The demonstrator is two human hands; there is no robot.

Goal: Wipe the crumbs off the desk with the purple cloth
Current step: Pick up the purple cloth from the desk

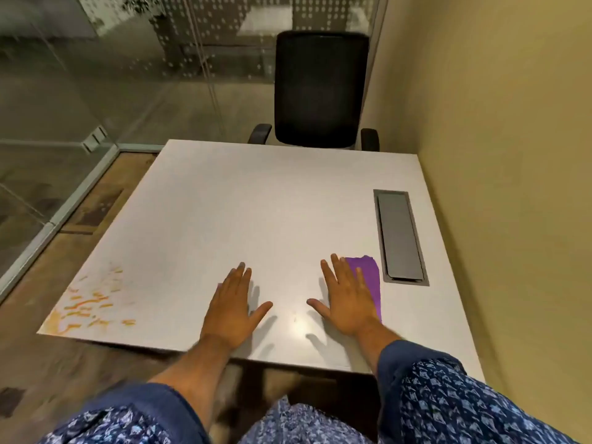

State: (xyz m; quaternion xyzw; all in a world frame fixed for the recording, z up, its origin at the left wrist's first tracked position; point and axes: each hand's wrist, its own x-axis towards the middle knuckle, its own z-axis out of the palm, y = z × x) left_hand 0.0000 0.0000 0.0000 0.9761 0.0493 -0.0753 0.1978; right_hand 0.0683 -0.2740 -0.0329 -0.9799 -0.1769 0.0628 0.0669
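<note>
Purple cloth (368, 280) lies flat near the desk's (256, 213) right front, just beside the grey cable hatch (402, 237) and partly under the right hand (347, 302). Both hands are spread, palms down, fingers extended; neither grips anything. The right hand covers the cloth's left part, though whether it presses on the cloth or only hovers over it cannot be told. The left hand (232, 307) is over bare desk, well apart from the cloth. Orange crumbs (91, 307) are scattered at the front left corner, reaching close to the desk's edges. A black chair (320, 88) stands beyond the far edge.

Judged from this layout, wiping has not begun: the cloth and crumbs sit at opposite sides. Risks ahead: a flat palm may slide over the cloth instead of dragging it; a loose, unfolded cloth may ride over crumbs and smear them; a careless stroke may scatter the crumbs across the floor.
</note>
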